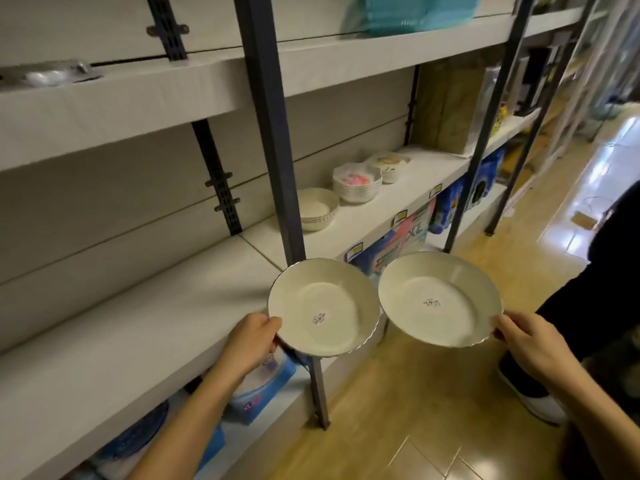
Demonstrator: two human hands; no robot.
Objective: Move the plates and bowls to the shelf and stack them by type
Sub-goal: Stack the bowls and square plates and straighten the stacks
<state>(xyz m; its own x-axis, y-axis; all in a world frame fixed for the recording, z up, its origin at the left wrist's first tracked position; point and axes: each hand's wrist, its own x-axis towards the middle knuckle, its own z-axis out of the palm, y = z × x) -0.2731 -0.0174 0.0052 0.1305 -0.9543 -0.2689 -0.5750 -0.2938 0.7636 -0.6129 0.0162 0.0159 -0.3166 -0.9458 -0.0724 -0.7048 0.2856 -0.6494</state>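
Plates side by side, rims almost touching before the shelf (pixel 156 327) edge: left hand (pixel 251 342) pinches the left plate (pixel 323 308), right hand (pixel 531 341) pinches the right plate (pixel 440 299), beside bare shelf board.

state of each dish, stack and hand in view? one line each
left plate: held by left hand, off the shelf
right plate: held by right hand
plain bowl stack: nested, on the shelf
scalloped bowl stack: nested
patterned bowl stack: nested, farthest back
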